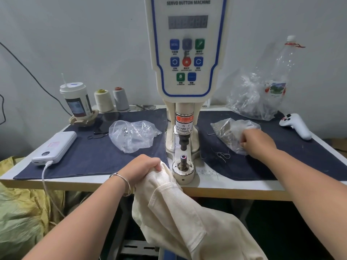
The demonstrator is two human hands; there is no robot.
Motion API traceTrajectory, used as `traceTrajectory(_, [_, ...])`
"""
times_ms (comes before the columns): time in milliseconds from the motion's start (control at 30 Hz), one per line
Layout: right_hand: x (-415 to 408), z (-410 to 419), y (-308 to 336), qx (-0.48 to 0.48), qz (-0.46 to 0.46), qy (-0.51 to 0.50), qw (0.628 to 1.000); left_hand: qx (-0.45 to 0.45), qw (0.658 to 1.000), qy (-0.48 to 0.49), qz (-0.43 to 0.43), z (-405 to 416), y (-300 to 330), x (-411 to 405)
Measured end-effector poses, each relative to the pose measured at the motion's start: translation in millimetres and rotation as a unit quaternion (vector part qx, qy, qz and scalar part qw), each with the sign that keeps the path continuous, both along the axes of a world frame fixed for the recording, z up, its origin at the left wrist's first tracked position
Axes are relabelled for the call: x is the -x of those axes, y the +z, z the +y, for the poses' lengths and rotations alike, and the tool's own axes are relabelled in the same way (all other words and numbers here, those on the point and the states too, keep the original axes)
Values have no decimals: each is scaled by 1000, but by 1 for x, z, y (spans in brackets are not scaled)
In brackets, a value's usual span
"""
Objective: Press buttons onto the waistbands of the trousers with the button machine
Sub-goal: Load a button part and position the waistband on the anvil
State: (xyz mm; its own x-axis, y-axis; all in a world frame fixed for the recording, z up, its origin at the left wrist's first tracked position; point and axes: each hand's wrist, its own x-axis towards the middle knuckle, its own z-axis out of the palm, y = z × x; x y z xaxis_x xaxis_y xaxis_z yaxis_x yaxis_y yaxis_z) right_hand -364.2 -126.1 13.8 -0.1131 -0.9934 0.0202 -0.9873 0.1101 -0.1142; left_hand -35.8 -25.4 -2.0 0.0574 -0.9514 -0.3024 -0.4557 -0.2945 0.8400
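The white servo button machine stands at the middle of the table, its lower die bare with a small red light on top. My left hand grips the waistband of cream trousers just left of the die; the rest of the cloth hangs off the table's front edge. My right hand reaches into a clear plastic bag of small metal parts right of the machine, fingers curled inside the bag's opening. What the fingers hold is hidden.
Dark blue cloth covers the table on both sides. Left: another clear bag with a few buttons, a power bank with cable, a cup, two thread cones. Right: a large bag, a plastic bottle, a white controller.
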Motion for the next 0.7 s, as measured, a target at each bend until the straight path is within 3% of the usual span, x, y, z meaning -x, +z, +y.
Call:
traceTrajectory(233, [-3,42,-6,190,-106,-23,976,14,1000,-2,-4,2,0,1])
traceTrajectory(333, [-31,68,1,240,-237,3,941,17,1000,-6,-2,3,0,2])
traceTrajectory(400, [-64,83,11,116,-455,-4,883,19,1000,-5,-5,3,0,2])
traceTrajectory(467, [-91,93,18,-70,-619,-24,782,21,1000,-8,-8,3,0,2])
traceTrajectory(533, [-107,96,23,-186,-689,-45,699,23,1000,-10,-13,4,0,2])
traceTrajectory(600, [-115,95,27,-234,-731,-80,636,24,1000,-13,-15,6,-1,2])
traceTrajectory(700, [-121,93,28,-266,-766,-108,575,29,999,-14,-16,6,-1,1])
